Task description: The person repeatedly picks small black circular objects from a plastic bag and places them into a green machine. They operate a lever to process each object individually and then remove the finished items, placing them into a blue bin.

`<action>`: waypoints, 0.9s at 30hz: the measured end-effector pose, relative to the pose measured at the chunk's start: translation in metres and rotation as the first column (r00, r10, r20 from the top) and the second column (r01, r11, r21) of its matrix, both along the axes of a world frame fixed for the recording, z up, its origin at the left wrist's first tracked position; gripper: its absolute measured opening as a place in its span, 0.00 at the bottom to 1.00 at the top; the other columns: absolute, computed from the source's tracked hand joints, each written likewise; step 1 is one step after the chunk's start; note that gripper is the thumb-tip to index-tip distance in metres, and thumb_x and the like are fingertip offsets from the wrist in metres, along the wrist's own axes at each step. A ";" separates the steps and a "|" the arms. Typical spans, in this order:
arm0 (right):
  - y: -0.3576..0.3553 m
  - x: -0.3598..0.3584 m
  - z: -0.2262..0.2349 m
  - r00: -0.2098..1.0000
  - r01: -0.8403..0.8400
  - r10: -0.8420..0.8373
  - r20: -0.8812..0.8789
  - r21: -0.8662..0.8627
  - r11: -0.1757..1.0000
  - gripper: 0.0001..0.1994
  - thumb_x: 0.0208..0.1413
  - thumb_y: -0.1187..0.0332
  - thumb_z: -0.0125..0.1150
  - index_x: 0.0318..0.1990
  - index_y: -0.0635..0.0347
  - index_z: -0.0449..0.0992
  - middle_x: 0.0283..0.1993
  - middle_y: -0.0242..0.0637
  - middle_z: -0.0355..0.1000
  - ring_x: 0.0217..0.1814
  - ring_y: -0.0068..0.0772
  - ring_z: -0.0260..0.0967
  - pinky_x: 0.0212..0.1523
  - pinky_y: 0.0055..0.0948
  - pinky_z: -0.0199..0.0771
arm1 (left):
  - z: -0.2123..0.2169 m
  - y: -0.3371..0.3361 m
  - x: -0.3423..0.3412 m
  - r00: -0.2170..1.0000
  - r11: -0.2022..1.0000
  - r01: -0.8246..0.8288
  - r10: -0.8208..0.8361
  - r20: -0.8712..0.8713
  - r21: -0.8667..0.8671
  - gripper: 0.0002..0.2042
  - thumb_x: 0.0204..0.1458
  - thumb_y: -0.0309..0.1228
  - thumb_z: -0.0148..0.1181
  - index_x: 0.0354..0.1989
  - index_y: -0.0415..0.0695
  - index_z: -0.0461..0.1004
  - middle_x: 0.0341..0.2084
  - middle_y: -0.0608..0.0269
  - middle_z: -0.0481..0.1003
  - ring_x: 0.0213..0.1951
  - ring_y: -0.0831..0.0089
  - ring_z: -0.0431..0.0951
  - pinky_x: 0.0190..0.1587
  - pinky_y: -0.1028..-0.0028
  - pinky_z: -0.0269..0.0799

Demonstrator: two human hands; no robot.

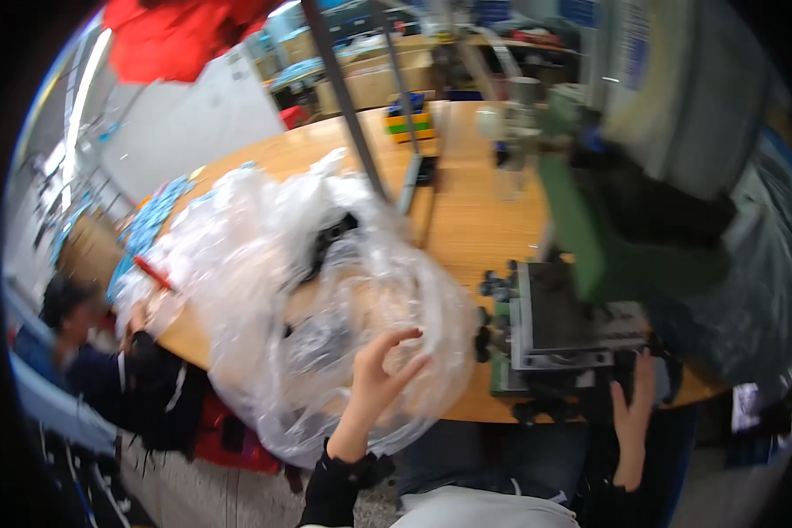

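Note:
My left hand (380, 377) is raised over the near right side of a large clear plastic bag (246, 343), its thumb and fingers curved apart with nothing visible between them. Inside the bag's open mouth lie dark and greyish pieces (321, 339), too blurred to name. My right hand (632, 414) is beside the front of a green bench machine (590, 238), near the grey metal plate (572, 359) at its base. Its fingers are stretched upward, the thumb apart. Whether the fingertips touch the machine cannot be made out.
Small black knobs (493, 283) stick out at the machine's left. A grey upright post (348, 97) rises from the wooden table (466, 229). Farther back sits a yellow and green bin (409, 123). At the left, another person (132, 378) works beside the bag. Dark plastic sheeting (748, 282) hangs at the right.

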State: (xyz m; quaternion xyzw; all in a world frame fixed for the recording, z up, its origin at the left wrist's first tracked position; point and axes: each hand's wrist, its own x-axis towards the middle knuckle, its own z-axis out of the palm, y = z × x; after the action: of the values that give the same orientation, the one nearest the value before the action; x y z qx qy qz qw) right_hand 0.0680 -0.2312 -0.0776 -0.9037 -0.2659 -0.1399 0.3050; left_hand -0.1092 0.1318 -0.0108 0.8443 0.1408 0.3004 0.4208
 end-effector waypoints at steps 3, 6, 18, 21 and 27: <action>0.028 -0.023 0.035 0.990 -0.103 0.122 -0.065 0.241 0.965 0.30 0.50 0.66 0.59 0.60 0.65 0.58 0.64 0.46 0.53 0.69 0.47 0.45 0.65 0.40 0.43 | -0.030 0.078 -0.021 0.957 0.964 -0.262 0.266 -0.117 0.044 0.13 0.48 0.30 0.61 0.41 0.38 0.74 0.37 0.58 0.77 0.40 0.73 0.77 0.42 0.72 0.71; 0.063 -0.027 0.027 0.988 -0.105 0.141 -0.059 0.405 0.908 0.30 0.46 0.71 0.61 0.58 0.67 0.59 0.60 0.47 0.57 0.65 0.43 0.50 0.63 0.36 0.46 | -0.060 0.162 -0.025 0.905 0.894 -0.383 0.414 -0.099 0.234 0.13 0.48 0.27 0.57 0.43 0.38 0.72 0.38 0.53 0.76 0.41 0.63 0.76 0.44 0.69 0.70; 0.113 -0.001 0.026 0.971 -0.089 0.206 -0.120 0.619 0.781 0.21 0.40 0.73 0.65 0.45 0.65 0.67 0.45 0.41 0.64 0.47 0.34 0.61 0.48 0.31 0.59 | -0.082 0.282 0.001 0.719 0.590 -0.352 0.667 -0.194 0.726 0.24 0.36 0.38 0.65 0.44 0.43 0.70 0.39 0.51 0.72 0.41 0.51 0.71 0.44 0.52 0.65; 0.123 -0.009 0.028 0.986 -0.089 0.019 0.164 0.431 0.898 0.19 0.40 0.73 0.64 0.43 0.63 0.69 0.47 0.42 0.63 0.48 0.37 0.61 0.47 0.32 0.61 | -0.070 0.267 0.003 0.788 0.635 -0.460 0.614 -0.043 0.620 0.24 0.36 0.35 0.66 0.43 0.40 0.69 0.36 0.51 0.72 0.39 0.53 0.73 0.43 0.58 0.67; 0.111 -0.018 0.041 0.994 -0.106 0.087 0.068 0.356 0.928 0.26 0.35 0.71 0.72 0.45 0.61 0.69 0.47 0.43 0.63 0.50 0.44 0.61 0.50 0.35 0.60 | -0.019 0.158 0.014 0.952 0.902 -0.079 0.194 0.236 -0.424 0.23 0.38 0.17 0.61 0.48 0.36 0.65 0.44 0.57 0.70 0.46 0.66 0.72 0.48 0.70 0.69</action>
State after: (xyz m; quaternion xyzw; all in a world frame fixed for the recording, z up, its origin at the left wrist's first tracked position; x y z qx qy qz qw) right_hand 0.0503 -0.1204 -0.0365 -0.8147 -0.2877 -0.1938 0.4646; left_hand -0.0949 0.2900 -0.0302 0.6758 0.2006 0.4066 0.5812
